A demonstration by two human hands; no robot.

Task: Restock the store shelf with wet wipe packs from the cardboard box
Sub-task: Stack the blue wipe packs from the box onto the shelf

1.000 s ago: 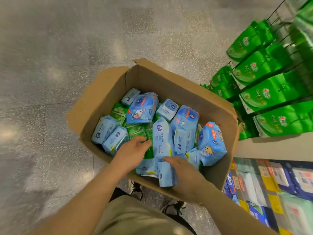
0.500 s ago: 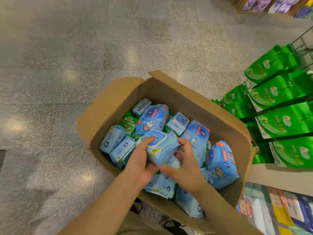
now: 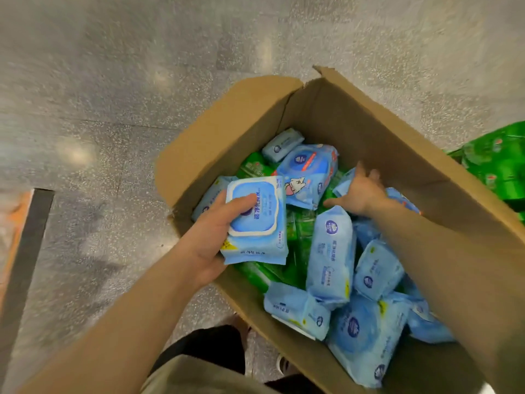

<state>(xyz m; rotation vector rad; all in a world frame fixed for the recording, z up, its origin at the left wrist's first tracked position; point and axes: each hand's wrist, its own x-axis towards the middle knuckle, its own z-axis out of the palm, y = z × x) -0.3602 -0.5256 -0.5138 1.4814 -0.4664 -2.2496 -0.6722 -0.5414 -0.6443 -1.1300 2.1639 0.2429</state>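
Left hand: the left hand (image 3: 210, 237) grips a light-blue wipe pack (image 3: 255, 220) at the box's 9 o'clock edge, thumb laid across the pack's face, fingers hidden underneath.
Held pack: soft rectangular plastic pouch with a rounded white-rimmed flip lid, a small yellow patch at its lower left corner and blue Chinese characters along the lid; too small to read with confidence.
Right hand: the right hand (image 3: 360, 194) reaches deep into the box toward 1 o'clock, fingers spread and fairly straight, resting on a blue pack; it clasps nothing that I can see, though the fingertips are blurred.
Cardboard box: the cardboard box (image 3: 369, 123) is plain brown corrugated board, flaps folded outward, standing on the floor.
Contents: loose blue wipe packs (image 3: 331, 257) lie jumbled at all angles, most toward 5 o'clock; each carries a round dark-blue logo with a white emblem. One larger blue pack with a cartoon animal (image 3: 308, 177) sits at 12 o'clock, just beside the held pack.
Green packs: glossy green packs (image 3: 298, 231) lie beneath the blue ones, in the middle of the box.
Shelf side: bright green pouches (image 3: 500, 163) show at 3 o'clock outside the box, blurred.
Floor: grey speckled stone floor (image 3: 113, 81), polished, with soft light reflections.
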